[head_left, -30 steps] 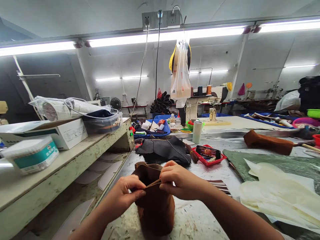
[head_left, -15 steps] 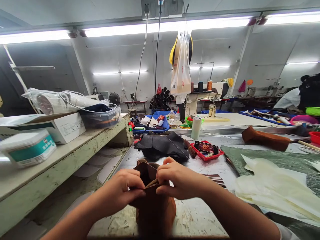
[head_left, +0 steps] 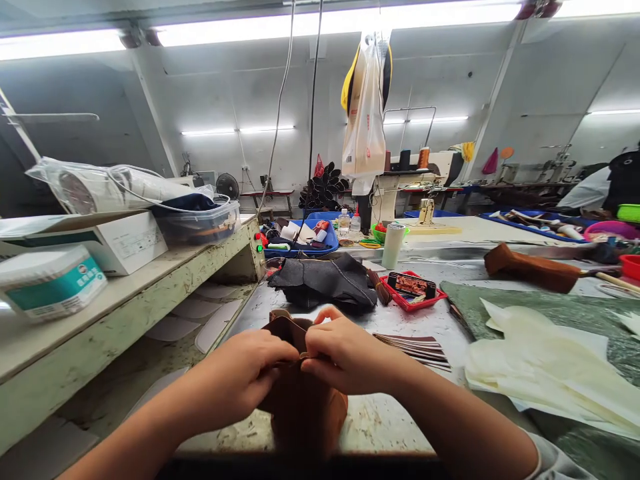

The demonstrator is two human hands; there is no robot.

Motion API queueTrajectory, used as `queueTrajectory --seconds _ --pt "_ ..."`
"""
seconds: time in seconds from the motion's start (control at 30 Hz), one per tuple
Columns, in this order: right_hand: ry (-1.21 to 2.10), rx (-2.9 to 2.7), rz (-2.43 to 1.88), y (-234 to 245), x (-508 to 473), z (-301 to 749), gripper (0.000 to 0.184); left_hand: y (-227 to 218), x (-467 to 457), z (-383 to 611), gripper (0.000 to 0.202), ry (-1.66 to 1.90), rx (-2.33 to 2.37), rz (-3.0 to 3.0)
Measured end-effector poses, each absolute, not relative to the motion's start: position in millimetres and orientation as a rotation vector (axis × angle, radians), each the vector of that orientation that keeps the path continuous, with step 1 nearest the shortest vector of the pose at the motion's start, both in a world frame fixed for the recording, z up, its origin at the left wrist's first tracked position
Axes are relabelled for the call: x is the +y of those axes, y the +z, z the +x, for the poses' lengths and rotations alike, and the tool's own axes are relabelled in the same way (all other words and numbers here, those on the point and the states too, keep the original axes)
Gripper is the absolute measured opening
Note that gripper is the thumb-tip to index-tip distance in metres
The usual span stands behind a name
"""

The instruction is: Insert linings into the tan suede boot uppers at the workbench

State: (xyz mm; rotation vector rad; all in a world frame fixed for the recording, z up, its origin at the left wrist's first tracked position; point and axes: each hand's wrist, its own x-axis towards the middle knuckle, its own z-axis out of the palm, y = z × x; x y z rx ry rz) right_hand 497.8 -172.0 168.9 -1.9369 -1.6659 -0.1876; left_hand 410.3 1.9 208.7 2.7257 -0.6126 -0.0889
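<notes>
A brown leather piece (head_left: 305, 413), shaped like a boot upper or small bag, stands upright at the table's near edge with its mouth facing up. My left hand (head_left: 250, 373) pinches the near rim of its opening between thumb and fingers. Close beside it, my right hand (head_left: 345, 353) is closed on the same rim, the fingertips of both hands almost touching. Part of the inside shows dark behind my fingers. The lower body of the leather piece is in shadow.
Beyond my hands lie black leather pieces (head_left: 325, 283) and a red tray (head_left: 413, 293) holding a phone. Brown strips (head_left: 417, 350) lie to the right, near pale sheets (head_left: 540, 367). A shelf (head_left: 200, 260) with boxes runs along the left. A sewing machine (head_left: 425, 193) stands behind.
My hands have drawn closer together along the rim, the left moving right and the right slightly left. The camera view has tilted down a little.
</notes>
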Motion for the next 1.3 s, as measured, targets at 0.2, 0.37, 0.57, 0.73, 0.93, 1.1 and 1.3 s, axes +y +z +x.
queueTrajectory --seconds 0.2,0.37,0.57,0.73,0.93,1.1,1.3 --pt "-0.114 -1.673 -1.903 175 -182 502 0.02 209 2 415 0.017 -0.059 -0.602 2.57" --pt "-0.032 -1.682 -1.839 175 -187 515 0.021 209 10 412 0.019 -0.193 -0.535 2.592" --pt "-0.083 -1.663 -1.826 170 -183 515 0.021 216 6 414 0.024 -0.276 -0.614 2.626" --pt "-0.213 -1.631 -1.836 170 -181 502 0.023 224 1 417 0.021 -0.281 -0.684 2.671" --pt "-0.338 -1.611 -1.872 173 -182 485 0.018 217 4 414 0.011 -0.131 -0.557 2.592" --pt "-0.01 -1.619 -1.861 174 -191 502 0.021 209 20 409 0.025 -0.162 -0.502 2.427" --pt "-0.023 -1.576 -1.922 174 -188 504 0.021 217 21 405 0.013 -0.408 -0.376 2.434"
